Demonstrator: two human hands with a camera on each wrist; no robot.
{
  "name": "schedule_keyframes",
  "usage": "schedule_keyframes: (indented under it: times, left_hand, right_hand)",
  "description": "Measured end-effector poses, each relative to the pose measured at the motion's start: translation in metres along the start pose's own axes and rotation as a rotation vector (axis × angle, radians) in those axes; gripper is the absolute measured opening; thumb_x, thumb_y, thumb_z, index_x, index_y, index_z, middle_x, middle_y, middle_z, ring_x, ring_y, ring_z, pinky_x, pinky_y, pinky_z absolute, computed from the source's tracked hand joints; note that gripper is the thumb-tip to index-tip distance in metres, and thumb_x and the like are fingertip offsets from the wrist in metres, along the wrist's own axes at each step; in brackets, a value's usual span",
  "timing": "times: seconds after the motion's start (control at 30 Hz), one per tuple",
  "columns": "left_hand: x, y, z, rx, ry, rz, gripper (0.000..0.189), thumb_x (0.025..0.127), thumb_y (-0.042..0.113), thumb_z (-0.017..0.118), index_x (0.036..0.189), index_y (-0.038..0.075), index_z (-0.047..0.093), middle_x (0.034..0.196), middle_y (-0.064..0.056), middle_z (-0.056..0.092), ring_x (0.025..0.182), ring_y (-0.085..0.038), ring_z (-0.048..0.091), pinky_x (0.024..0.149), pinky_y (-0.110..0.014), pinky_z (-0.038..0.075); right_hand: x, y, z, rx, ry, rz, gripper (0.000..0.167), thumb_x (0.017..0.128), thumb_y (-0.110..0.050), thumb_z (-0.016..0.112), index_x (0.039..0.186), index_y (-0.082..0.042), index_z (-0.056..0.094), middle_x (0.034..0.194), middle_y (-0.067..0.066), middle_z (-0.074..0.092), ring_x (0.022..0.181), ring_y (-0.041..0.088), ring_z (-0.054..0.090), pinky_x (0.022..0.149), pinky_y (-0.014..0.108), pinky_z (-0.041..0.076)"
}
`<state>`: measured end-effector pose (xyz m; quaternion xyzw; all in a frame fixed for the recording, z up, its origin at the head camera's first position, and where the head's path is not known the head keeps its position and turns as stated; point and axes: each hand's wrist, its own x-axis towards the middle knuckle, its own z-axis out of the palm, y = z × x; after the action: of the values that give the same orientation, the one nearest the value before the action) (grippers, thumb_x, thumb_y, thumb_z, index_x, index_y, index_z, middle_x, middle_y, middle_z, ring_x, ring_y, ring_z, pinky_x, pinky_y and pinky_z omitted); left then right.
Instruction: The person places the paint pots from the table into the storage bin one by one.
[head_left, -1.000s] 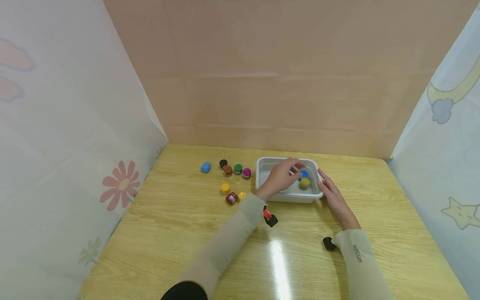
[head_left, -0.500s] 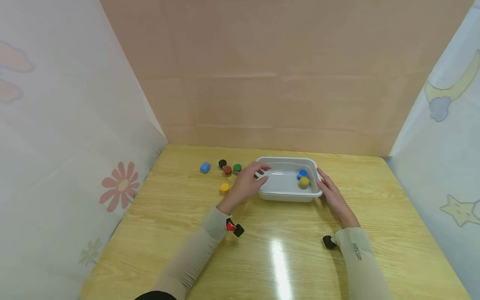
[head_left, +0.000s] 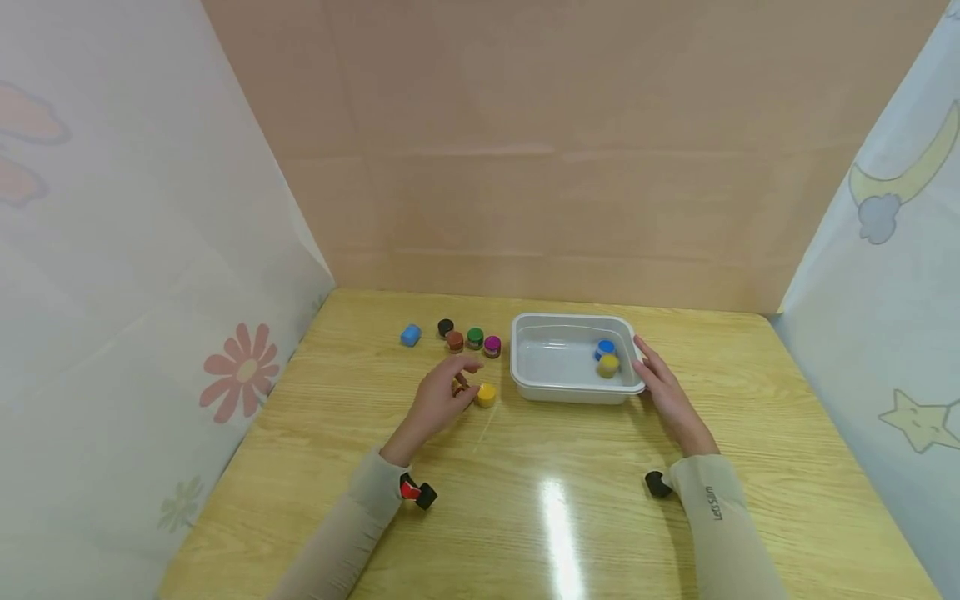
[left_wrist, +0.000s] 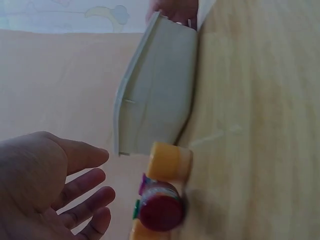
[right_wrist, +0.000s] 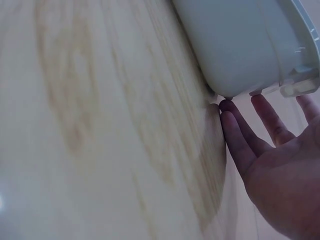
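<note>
My left hand hovers over small paint jars on the table, its fingers bent loosely and holding nothing. Just past its fingertips stands a yellow-lidded jar. In the left wrist view a dark red jar lies on its side between that yellow jar and another yellow one, partly cut off; the hand mostly hides these two in the head view. My right hand rests against the right end of a white plastic tray, its extended fingers touching the wall. Inside the tray are a blue-lidded jar and a dull yellow one.
Behind my left hand stand a black jar, a brown jar, a green jar and a magenta jar. A blue jar lies farther left. A brown backdrop rises along the table's far edge.
My left hand has withdrawn from above the tray, moving left and toward me to the jars. My right hand has stayed at the tray's right end.
</note>
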<state>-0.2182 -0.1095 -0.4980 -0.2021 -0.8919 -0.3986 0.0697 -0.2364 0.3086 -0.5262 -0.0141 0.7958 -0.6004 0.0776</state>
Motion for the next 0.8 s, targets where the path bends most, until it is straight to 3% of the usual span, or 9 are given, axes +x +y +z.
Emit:
schedule_keyframes:
  times: [0.13,0.3,0.47,0.53,0.6,0.7,0.8]
  left_hand:
    - [-0.009,-0.007,0.000,0.020,-0.006,-0.047,0.032,0.094,0.008,0.076,0.126,0.009,0.068,0.120,-0.011,0.070,0.097,-0.025,0.068,0.087,-0.044,0.059]
    - [-0.014,-0.011,0.001,0.095,-0.009,-0.095,0.032,0.093,0.011,0.078,0.124,0.011,0.070,0.110,-0.006,0.071,0.094,-0.022,0.065,0.083,-0.039,0.057]
    - [-0.016,-0.015,0.005,0.171,-0.005,-0.070,0.033,0.090,0.014,0.081,0.122,0.012,0.072,0.104,-0.006,0.070,0.090,-0.020,0.064,0.078,-0.038,0.056]
    - [-0.016,-0.016,0.007,0.197,-0.006,-0.058,0.034,0.090,0.014,0.082,0.122,0.012,0.072,0.106,-0.006,0.070,0.093,-0.023,0.064,0.080,-0.040,0.057]
    - [-0.016,-0.016,0.007,0.214,-0.011,-0.058,0.034,0.089,0.016,0.082,0.122,0.012,0.072,0.109,-0.007,0.070,0.099,-0.026,0.065,0.084,-0.043,0.058]
    - [-0.017,-0.017,0.009,0.247,-0.016,-0.069,0.035,0.089,0.018,0.083,0.122,0.013,0.073,0.112,-0.007,0.069,0.104,-0.028,0.065,0.087,-0.044,0.059]
    - [-0.019,-0.018,0.010,0.283,-0.014,-0.076,0.034,0.088,0.021,0.084,0.120,0.014,0.073,0.113,-0.007,0.069,0.104,-0.027,0.064,0.086,-0.044,0.060]
  right_hand:
    - [0.000,0.000,0.000,-0.034,-0.005,-0.001,0.066,0.110,-0.052,0.037,0.167,-0.035,0.007,0.171,0.021,0.016,0.146,0.035,0.032,0.098,0.017,0.037]
    - [0.000,0.001,0.000,-0.042,-0.006,-0.020,0.066,0.111,-0.050,0.037,0.167,-0.033,0.007,0.170,0.024,0.019,0.142,0.034,0.036,0.094,0.012,0.038]
    - [0.000,0.000,-0.001,-0.035,-0.005,-0.011,0.067,0.110,-0.051,0.037,0.167,-0.034,0.006,0.171,0.022,0.016,0.144,0.033,0.034,0.096,0.012,0.037]
    - [0.000,0.000,-0.001,-0.028,-0.005,0.000,0.067,0.110,-0.052,0.037,0.167,-0.036,0.006,0.173,0.018,0.012,0.148,0.035,0.030,0.105,0.020,0.037]
    - [0.000,0.001,-0.001,-0.019,-0.004,0.002,0.066,0.110,-0.052,0.037,0.167,-0.036,0.006,0.173,0.017,0.011,0.149,0.035,0.027,0.106,0.020,0.036]
    - [0.000,0.001,-0.001,-0.012,-0.005,-0.007,0.066,0.111,-0.050,0.037,0.167,-0.035,0.006,0.172,0.020,0.014,0.147,0.035,0.031,0.103,0.017,0.037]
    - [0.000,0.002,-0.001,-0.014,-0.002,-0.016,0.066,0.111,-0.049,0.037,0.167,-0.034,0.007,0.168,0.024,0.021,0.139,0.030,0.038,0.092,0.009,0.039]
